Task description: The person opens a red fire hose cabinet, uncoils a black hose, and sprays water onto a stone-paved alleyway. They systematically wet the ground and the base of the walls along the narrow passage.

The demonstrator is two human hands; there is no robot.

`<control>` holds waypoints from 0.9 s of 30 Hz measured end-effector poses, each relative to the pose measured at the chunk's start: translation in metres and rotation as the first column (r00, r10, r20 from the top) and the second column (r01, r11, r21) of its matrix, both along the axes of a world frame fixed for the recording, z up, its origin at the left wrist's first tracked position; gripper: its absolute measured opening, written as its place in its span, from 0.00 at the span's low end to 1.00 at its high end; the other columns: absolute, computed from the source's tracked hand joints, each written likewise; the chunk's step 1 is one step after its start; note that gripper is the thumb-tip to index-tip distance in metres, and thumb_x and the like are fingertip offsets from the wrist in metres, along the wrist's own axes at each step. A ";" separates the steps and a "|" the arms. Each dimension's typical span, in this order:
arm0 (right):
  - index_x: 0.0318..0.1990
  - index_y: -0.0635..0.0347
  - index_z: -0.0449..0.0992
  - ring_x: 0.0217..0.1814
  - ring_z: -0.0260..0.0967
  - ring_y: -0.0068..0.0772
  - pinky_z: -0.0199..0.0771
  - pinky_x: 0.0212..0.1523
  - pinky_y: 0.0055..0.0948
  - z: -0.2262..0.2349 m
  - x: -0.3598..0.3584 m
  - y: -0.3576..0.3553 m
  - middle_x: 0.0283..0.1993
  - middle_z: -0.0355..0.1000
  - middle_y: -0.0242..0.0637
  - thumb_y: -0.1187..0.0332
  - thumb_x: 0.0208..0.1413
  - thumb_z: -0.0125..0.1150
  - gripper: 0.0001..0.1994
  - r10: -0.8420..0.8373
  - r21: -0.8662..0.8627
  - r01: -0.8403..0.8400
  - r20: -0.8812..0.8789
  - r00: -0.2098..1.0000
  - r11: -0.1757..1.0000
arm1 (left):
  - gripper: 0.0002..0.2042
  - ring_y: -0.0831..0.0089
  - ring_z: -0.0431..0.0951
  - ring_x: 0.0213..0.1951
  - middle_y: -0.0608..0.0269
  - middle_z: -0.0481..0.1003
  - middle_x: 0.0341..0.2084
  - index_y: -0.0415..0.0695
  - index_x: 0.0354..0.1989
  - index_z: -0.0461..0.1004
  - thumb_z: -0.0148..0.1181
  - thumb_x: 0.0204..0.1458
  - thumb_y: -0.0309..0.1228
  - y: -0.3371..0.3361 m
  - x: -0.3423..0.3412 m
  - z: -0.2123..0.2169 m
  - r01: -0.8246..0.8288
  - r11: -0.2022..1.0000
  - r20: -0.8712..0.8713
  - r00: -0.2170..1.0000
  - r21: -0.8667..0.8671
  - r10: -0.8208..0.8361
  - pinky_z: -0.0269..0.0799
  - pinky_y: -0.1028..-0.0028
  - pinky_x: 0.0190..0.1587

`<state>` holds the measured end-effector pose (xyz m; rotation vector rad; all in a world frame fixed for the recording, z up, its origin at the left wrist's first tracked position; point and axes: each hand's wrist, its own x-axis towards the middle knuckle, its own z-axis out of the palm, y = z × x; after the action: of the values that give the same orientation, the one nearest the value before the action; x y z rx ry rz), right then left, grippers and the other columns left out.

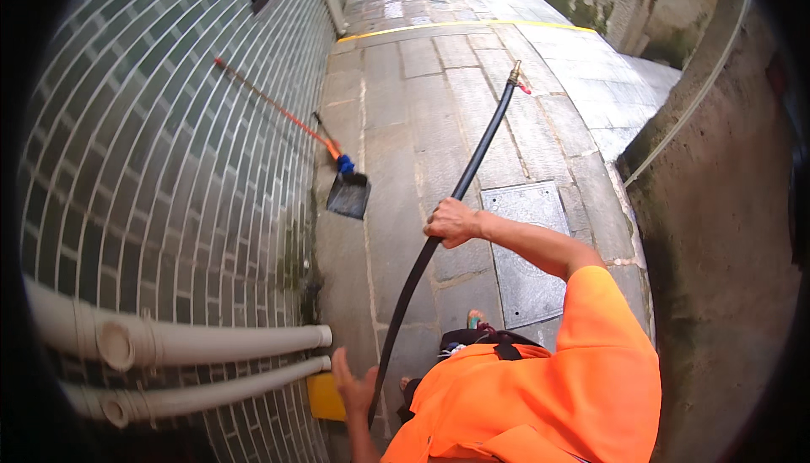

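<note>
A black hose (411,288) runs up from beside my body toward the far right, ending in a brass nozzle (515,73) with a small red piece on its side. My right hand (456,222) is wrapped round the hose partway along, with that arm bent across in an orange sleeve. Lower down, my left hand (355,385) is just left of the hose, fingers stretched out and thumb apart, holding nothing. It is slightly blurred. Below my left hand, the hose passes out of sight behind my forearm.
Against the tiled wall (169,167) on the left lean a red-handled broom or stick (278,107) and a dark dustpan (348,195). White pipes (228,346) jut out above a yellow object (326,396). A metal cover (527,248) lies in the stone paving; a rough wall (717,235) borders the right.
</note>
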<state>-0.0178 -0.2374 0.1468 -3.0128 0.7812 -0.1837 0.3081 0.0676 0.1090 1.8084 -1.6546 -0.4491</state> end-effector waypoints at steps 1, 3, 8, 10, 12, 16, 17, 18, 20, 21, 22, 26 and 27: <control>0.16 0.53 0.69 0.22 0.68 0.45 0.63 0.20 0.42 0.004 -0.014 -0.009 0.17 0.68 0.36 0.65 0.24 0.57 0.07 -0.005 -0.003 0.005 0.041 0.999 1.000 | 0.35 0.49 0.60 0.57 0.45 0.61 0.55 0.37 0.57 0.58 0.66 0.41 0.38 -0.036 -0.030 0.002 0.102 0.994 -0.019 0.995 0.038 -0.102 0.56 0.59 0.57; 0.16 0.53 0.69 0.22 0.68 0.46 0.63 0.20 0.42 0.009 -0.049 -0.029 0.17 0.67 0.36 0.65 0.24 0.56 0.07 -0.030 -0.002 0.030 0.107 0.994 1.000 | 0.36 0.48 0.61 0.55 0.44 0.61 0.54 0.37 0.57 0.57 0.66 0.40 0.37 -0.086 -0.083 0.004 0.265 0.953 -0.043 0.964 0.150 -0.261 0.58 0.60 0.56; 0.14 0.53 0.68 0.20 0.66 0.47 0.61 0.19 0.42 0.036 -0.136 -0.099 0.15 0.66 0.36 0.66 0.22 0.55 0.06 -0.170 -0.013 0.175 0.179 0.969 0.985 | 0.21 0.54 0.73 0.36 0.51 0.71 0.32 0.40 0.44 0.68 0.65 0.41 0.30 -0.156 -0.137 -0.053 0.121 0.990 -0.011 0.993 0.072 -0.120 0.68 0.63 0.39; 0.13 0.53 0.67 0.20 0.66 0.47 0.60 0.18 0.42 0.044 -0.169 -0.128 0.14 0.65 0.36 0.66 0.20 0.55 0.06 -0.190 -0.017 0.197 0.193 0.963 0.980 | 0.12 0.63 0.69 0.17 0.53 0.69 0.13 0.37 0.28 0.72 0.65 0.41 0.32 -0.182 -0.131 -0.087 0.041 0.954 -0.155 0.988 0.297 0.006 0.67 0.65 0.26; 0.12 0.53 0.66 0.19 0.65 0.47 0.59 0.17 0.42 0.040 -0.207 -0.169 0.13 0.65 0.36 0.66 0.19 0.54 0.06 -0.212 -0.034 0.224 0.203 0.956 0.974 | 0.14 0.63 0.66 0.14 0.52 0.67 0.10 0.36 0.19 0.72 0.65 0.42 0.35 -0.226 -0.141 -0.104 0.011 0.898 -0.004 1.000 0.441 -0.010 0.65 0.64 0.24; 0.12 0.52 0.66 0.17 0.64 0.47 0.57 0.16 0.42 0.021 -0.283 -0.260 0.12 0.63 0.36 0.66 0.18 0.54 0.06 -0.243 -0.044 0.256 0.195 0.950 0.966 | 0.17 0.60 0.69 0.14 0.50 0.67 0.08 0.34 0.16 0.72 0.65 0.41 0.37 -0.326 -0.217 -0.104 0.015 0.946 0.015 1.000 0.325 -0.022 0.64 0.62 0.23; 0.12 0.52 0.66 0.16 0.64 0.47 0.57 0.16 0.42 0.019 -0.303 -0.283 0.11 0.62 0.36 0.66 0.19 0.54 0.06 -0.257 -0.016 0.265 0.185 0.949 0.964 | 0.17 0.59 0.70 0.14 0.49 0.67 0.08 0.33 0.16 0.72 0.65 0.41 0.38 -0.346 -0.226 -0.116 0.008 0.945 0.049 0.998 0.327 -0.026 0.64 0.62 0.22; 0.12 0.54 0.66 0.17 0.64 0.48 0.57 0.16 0.42 0.015 -0.322 -0.310 0.11 0.63 0.37 0.66 0.19 0.54 0.06 -0.276 0.006 0.279 0.183 0.944 0.960 | 0.18 0.57 0.71 0.14 0.48 0.67 0.08 0.33 0.16 0.72 0.66 0.41 0.38 -0.374 -0.237 -0.125 0.004 0.945 0.084 0.996 0.327 -0.034 0.64 0.61 0.22; 0.13 0.56 0.66 0.18 0.64 0.49 0.58 0.18 0.43 -0.002 -0.355 -0.356 0.12 0.63 0.40 0.67 0.21 0.54 0.07 -0.311 0.074 0.303 0.173 0.934 0.950 | 0.19 0.53 0.74 0.18 0.47 0.69 0.10 0.32 0.17 0.73 0.66 0.40 0.39 -0.421 -0.264 -0.120 -0.033 0.893 0.128 0.991 0.448 -0.027 0.65 0.60 0.23; 0.13 0.56 0.67 0.18 0.64 0.50 0.58 0.17 0.43 -0.013 -0.373 -0.380 0.12 0.63 0.40 0.67 0.21 0.54 0.07 -0.326 0.081 0.316 0.194 0.925 0.945 | 0.19 0.53 0.74 0.18 0.48 0.69 0.10 0.32 0.17 0.74 0.65 0.40 0.40 -0.448 -0.277 -0.115 -0.043 0.875 0.176 0.983 0.482 -0.049 0.65 0.59 0.23; 0.13 0.56 0.67 0.18 0.65 0.50 0.58 0.17 0.43 -0.013 -0.383 -0.396 0.12 0.63 0.40 0.67 0.21 0.54 0.06 -0.342 0.085 0.333 0.146 0.928 0.939 | 0.19 0.53 0.75 0.19 0.48 0.70 0.10 0.32 0.17 0.74 0.65 0.40 0.40 -0.466 -0.290 -0.115 -0.061 0.866 0.211 0.976 0.496 -0.051 0.66 0.59 0.23; 0.14 0.56 0.67 0.19 0.65 0.50 0.58 0.18 0.44 -0.036 -0.433 -0.465 0.12 0.63 0.40 0.67 0.21 0.54 0.06 -0.377 0.164 0.349 0.188 0.907 0.923 | 0.21 0.54 0.78 0.30 0.46 0.76 0.23 0.38 0.30 0.78 0.57 0.47 0.48 -0.546 -0.332 -0.092 -0.058 0.734 0.191 0.977 0.677 -0.099 0.68 0.57 0.28; 0.14 0.56 0.67 0.19 0.65 0.50 0.58 0.18 0.44 -0.042 -0.446 -0.485 0.12 0.63 0.40 0.67 0.21 0.54 0.06 -0.380 0.179 0.348 0.195 0.904 0.920 | 0.22 0.53 0.78 0.29 0.45 0.75 0.21 0.38 0.29 0.78 0.57 0.47 0.49 -0.565 -0.352 -0.072 -0.088 0.719 0.236 0.966 0.689 -0.109 0.68 0.57 0.28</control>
<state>-0.4638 -0.7220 0.1044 -2.6243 1.2659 -0.4501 -0.0443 -0.4971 0.0365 2.4950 -1.8130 -0.9864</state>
